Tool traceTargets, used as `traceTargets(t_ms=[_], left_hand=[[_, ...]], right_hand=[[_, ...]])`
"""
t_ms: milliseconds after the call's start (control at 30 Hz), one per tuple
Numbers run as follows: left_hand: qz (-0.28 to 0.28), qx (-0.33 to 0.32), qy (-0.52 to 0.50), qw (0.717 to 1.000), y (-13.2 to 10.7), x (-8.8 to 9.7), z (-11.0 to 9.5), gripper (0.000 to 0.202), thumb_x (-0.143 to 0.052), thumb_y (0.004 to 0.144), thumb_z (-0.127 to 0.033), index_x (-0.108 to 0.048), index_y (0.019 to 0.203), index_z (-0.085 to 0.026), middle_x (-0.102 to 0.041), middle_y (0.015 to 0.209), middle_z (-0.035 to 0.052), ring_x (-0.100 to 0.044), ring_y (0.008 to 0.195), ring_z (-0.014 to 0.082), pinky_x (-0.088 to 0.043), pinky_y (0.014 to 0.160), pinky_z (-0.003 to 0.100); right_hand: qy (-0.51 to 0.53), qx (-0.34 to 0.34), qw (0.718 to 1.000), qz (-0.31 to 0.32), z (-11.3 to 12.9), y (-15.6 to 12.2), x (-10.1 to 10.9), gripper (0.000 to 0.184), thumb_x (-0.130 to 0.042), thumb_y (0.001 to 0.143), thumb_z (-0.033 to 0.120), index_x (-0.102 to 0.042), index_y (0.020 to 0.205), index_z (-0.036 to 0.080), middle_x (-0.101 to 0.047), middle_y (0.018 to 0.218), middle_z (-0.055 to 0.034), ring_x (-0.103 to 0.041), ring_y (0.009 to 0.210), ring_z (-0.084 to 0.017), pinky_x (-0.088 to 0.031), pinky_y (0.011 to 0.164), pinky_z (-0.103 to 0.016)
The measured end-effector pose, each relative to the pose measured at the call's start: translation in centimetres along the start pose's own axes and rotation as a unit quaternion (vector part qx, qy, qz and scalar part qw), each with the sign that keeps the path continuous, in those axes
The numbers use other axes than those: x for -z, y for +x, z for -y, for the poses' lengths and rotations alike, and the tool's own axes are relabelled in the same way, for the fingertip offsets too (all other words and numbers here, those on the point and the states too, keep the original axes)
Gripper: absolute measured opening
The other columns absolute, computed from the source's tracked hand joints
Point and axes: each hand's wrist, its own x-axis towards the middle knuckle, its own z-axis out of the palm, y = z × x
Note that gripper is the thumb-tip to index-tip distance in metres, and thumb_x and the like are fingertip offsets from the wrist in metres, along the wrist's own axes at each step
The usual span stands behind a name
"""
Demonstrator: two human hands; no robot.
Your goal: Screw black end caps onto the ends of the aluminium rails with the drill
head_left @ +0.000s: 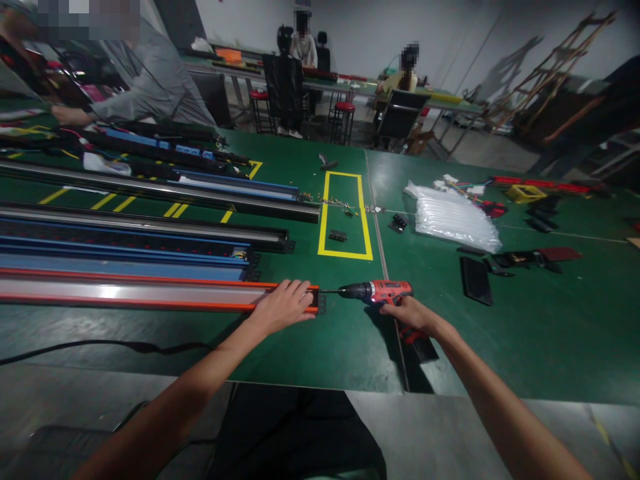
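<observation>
My left hand [283,305] wraps over the right end of a long orange-edged rail [190,295] with a pale, shiny middle, which lies along the green table. A dark bracket [322,305] sits at that end of the rail. In my right hand [413,313] is a red and black cordless drill [393,289], held by its handle. Its long bit [330,291] points left and reaches the rail's end. Whether the tip sits in a screw is too small to tell.
More long rails [150,233] lie behind the orange one. Loose screws [333,201] and a small black part [338,235] lie around a yellow taped rectangle [371,247]. A bubble-wrap bag [455,217] and a phone-like black slab [475,280] are to the right. A co-worker's grey sleeve [150,87] is at left.
</observation>
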Motion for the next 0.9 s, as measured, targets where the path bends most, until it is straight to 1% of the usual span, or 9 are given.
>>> traceTargets(t_ms=[233,367,533,700,900], left_hand=[[-0.004,0.002,-0.006,1.000,0.0,-0.1,0.0,0.042,-0.057,0.094,-0.056,-0.060,0.107,-0.015,-0.061,0.126,0.0186,-0.059,0.108,0.0314,-0.042,0.085,0.041],[-0.009,0.007,-0.021,1.000,0.0,0.0,0.0,0.041,-0.057,0.094,-0.055,-0.060,0.106,-0.016,-0.061,0.126,0.0185,-0.059,0.108,0.0310,-0.042,0.085,0.040],[-0.001,0.006,-0.004,1.000,0.0,0.0,0.0,0.042,-0.057,0.094,-0.055,-0.060,0.108,-0.015,-0.060,0.127,0.0187,-0.058,0.109,0.0317,-0.042,0.085,0.040],[0.002,0.000,0.002,1.000,0.0,-0.1,0.0,0.043,-0.055,0.095,-0.056,-0.059,0.107,-0.016,-0.059,0.129,0.0189,-0.058,0.110,0.0320,-0.042,0.085,0.041],[0.005,0.002,0.005,1.000,-0.1,0.0,0.0,0.042,-0.054,0.095,-0.055,-0.059,0.107,-0.016,-0.060,0.128,0.0188,-0.058,0.109,0.0317,-0.042,0.085,0.041]], right_hand=[[-0.003,0.017,1.000,-0.007,-0.6,0.4,-0.3,0.021,-0.065,0.075,0.033,-0.052,0.066,0.019,-0.053,0.060,0.0026,-0.046,0.056,-0.013,-0.037,0.053,-0.025],[-0.020,0.020,0.999,-0.025,-1.1,0.7,-0.6,0.024,-0.067,0.075,0.037,-0.053,0.065,0.020,-0.051,0.059,0.0039,-0.044,0.056,-0.012,-0.036,0.053,-0.025],[-0.035,0.009,0.999,-0.035,-1.4,0.9,-0.7,0.027,-0.069,0.076,0.041,-0.058,0.066,0.019,-0.054,0.059,0.0029,-0.045,0.056,-0.013,-0.035,0.053,-0.025],[-0.048,0.004,0.998,-0.037,-1.2,0.7,-0.7,0.028,-0.069,0.076,0.043,-0.060,0.066,0.018,-0.055,0.060,0.0018,-0.045,0.055,-0.012,-0.034,0.053,-0.026],[-0.053,-0.008,0.998,-0.043,-0.4,0.1,-0.8,0.028,-0.069,0.077,0.040,-0.059,0.064,0.018,-0.055,0.059,0.0013,-0.045,0.054,-0.013,-0.034,0.052,-0.027]])
